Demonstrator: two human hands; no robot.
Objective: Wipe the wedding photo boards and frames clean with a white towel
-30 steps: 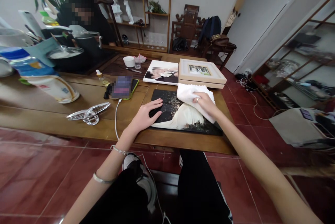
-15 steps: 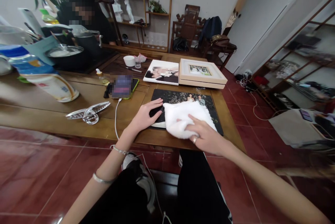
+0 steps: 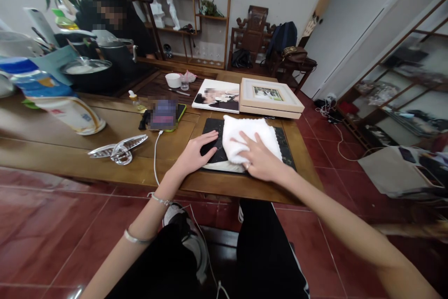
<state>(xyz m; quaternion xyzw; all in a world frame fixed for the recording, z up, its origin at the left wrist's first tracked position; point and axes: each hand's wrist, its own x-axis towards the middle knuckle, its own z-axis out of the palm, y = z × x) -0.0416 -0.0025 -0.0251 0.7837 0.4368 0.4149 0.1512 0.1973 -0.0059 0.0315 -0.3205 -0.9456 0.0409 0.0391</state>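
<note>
Brace the dark, flat rectangular photo panel (image 3: 214, 126) beneath your spread left hand (image 3: 194, 154); right of it, with right hand (image 3: 263, 158) splayed over the white fluffy cloth (image 3: 249, 128), press evenly, lightly.

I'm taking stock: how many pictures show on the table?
3: a dark picture partly under the white cloth, a white-edged picture behind it, a framed picture beside that. More may be hidden underneath.

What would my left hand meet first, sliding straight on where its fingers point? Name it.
Probably the white fluffy cloth: its edge lies just ahead of the left hand on the dark rectangular picture panel, though depth is hard to judge.
</note>
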